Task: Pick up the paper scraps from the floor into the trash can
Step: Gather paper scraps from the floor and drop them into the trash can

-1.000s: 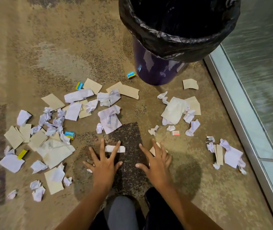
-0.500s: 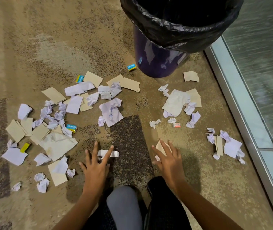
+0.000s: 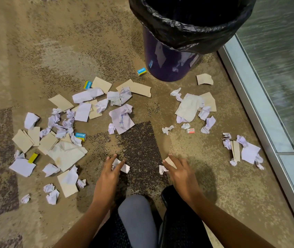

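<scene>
Left grip pinches white scrap between thumb and fingers, ready to lift. Right grip lies with straight fingers on tan scrap, pinning it, not closed. Trash can stands ahead; most scraps lie scattered on the floor.

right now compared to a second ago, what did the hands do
The left hand went from flat to closing its fingers on the white scrap. The right hand still rests on the tan scrap. The other scraps and trash can stayed put.
</scene>
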The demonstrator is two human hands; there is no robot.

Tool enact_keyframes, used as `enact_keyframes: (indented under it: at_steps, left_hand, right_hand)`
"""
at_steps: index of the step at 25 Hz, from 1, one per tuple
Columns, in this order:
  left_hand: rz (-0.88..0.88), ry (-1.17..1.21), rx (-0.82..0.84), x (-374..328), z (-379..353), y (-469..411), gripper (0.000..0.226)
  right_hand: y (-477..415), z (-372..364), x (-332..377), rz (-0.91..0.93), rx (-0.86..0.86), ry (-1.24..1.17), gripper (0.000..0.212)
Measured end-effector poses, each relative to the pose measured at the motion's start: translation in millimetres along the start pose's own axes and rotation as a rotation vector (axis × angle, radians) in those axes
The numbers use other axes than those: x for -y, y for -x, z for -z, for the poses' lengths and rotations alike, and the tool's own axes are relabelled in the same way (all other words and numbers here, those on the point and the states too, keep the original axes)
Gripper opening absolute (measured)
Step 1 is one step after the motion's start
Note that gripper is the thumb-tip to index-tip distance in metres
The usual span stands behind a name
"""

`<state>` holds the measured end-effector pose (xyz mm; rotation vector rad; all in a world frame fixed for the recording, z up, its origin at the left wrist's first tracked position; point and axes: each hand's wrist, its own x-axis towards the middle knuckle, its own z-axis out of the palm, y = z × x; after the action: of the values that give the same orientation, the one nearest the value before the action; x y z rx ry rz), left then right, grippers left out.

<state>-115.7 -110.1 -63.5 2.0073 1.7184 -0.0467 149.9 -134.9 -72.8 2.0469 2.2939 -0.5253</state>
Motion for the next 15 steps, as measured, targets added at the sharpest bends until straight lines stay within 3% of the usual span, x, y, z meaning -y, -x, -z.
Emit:
enact_keyframes:
  at_steps: [4, 8, 11, 15]
  left_hand:
    - [0.04, 0.018, -0.01, 0.8, 3.6, -5.3, 0.054]
    - [0.083, 0.099, -0.089, -7.2, 12.9, -15.8, 0.028]
    - [0.092, 0.152, -0.116, -11.3, 17.4, -22.4, 0.024]
    - [0.132, 0.238, -0.15, -10.4, 18.8, -23.5, 0.025]
  right_hand:
    - [-3.7, -0.5, 24.6, -0.023, 0.029, -0.006, 0.059]
    - [-8.3, 1.6, 43.0, 0.124, 0.057, 0.089, 0.058]
    - [-13.4, 5.9, 46.2, 0.247, 0.046, 0.081, 0.057]
    - [-20.3, 13.3, 37.2, 0.299, 0.068, 0.065, 0.037]
